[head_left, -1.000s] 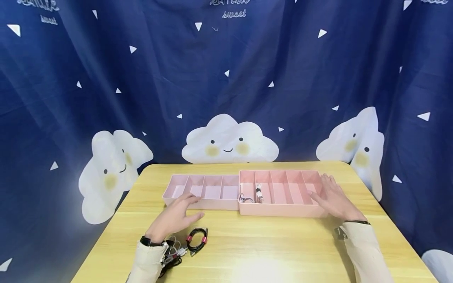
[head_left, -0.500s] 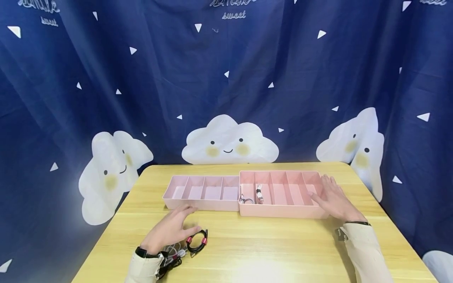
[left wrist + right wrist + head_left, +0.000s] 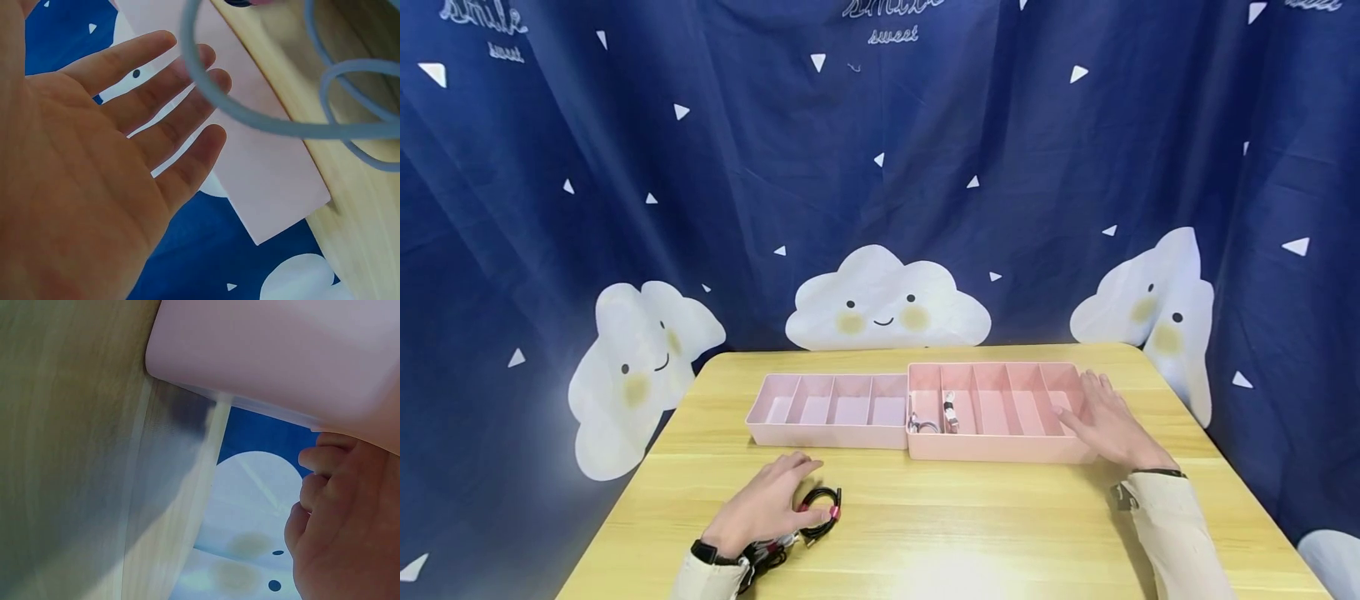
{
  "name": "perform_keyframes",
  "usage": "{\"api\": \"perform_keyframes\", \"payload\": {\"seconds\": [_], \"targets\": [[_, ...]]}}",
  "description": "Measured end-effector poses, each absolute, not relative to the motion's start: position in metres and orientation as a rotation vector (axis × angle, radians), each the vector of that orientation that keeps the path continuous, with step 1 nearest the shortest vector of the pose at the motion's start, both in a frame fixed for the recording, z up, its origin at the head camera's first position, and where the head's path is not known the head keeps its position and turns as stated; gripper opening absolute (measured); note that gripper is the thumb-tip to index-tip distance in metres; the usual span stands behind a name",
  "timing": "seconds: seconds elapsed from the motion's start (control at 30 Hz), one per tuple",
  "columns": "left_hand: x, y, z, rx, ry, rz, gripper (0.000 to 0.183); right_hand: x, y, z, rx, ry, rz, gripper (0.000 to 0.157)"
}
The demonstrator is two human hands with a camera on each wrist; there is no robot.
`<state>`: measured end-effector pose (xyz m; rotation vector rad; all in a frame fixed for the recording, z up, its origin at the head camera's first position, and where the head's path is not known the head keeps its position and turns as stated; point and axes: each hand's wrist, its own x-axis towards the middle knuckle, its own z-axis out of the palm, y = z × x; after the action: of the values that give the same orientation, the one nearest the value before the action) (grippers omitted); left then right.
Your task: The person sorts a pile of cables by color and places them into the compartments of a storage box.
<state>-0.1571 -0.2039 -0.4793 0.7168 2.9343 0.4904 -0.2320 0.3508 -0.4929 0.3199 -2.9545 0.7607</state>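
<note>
My left hand (image 3: 767,504) hovers palm down with fingers spread over a coiled black cable (image 3: 837,510) bound with red ties. The thumb overlaps the coil in the head view; in the left wrist view nothing lies in the palm (image 3: 94,181). Beneath that wrist lies a bundle of more cables (image 3: 769,557), partly hidden; a grey cable (image 3: 275,129) loops close to the left wrist camera. My right hand (image 3: 1116,425) rests at the right end of a pink divided box (image 3: 1000,448), thumb over the end compartment and fingers along its outer side.
A lilac divided box (image 3: 835,437) stands against the pink box's left side. In the pink box lie a coiled grey cable (image 3: 928,427) and a white bundled cable (image 3: 951,408). Behind the wooden table (image 3: 970,517) hangs a blue curtain (image 3: 737,208) with clouds.
My left hand has drawn back from the front of the lilac box toward the coiled black cable. The right hand stays at the pink box.
</note>
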Motion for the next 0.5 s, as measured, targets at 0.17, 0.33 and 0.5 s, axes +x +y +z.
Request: {"api": "perform_keyframes", "payload": {"seconds": [0.17, 0.33, 0.5], "targets": [[-0.155, -0.206, -0.483, 0.713, 2.93, 0.454, 0.082, -0.232, 0.351, -0.493, 0.322, -2.954, 0.771, 0.096], [-0.153, -0.208, -0.487, 0.717, 2.926, 0.423, 0.085, -0.232, 0.351, -0.492, 0.323, -2.953, 0.773, 0.096], [-0.151, -0.209, -0.491, 0.728, 2.898, 0.408, 0.089, -0.232, 0.352, -0.493, 0.322, -2.953, 0.768, 0.096]]}}
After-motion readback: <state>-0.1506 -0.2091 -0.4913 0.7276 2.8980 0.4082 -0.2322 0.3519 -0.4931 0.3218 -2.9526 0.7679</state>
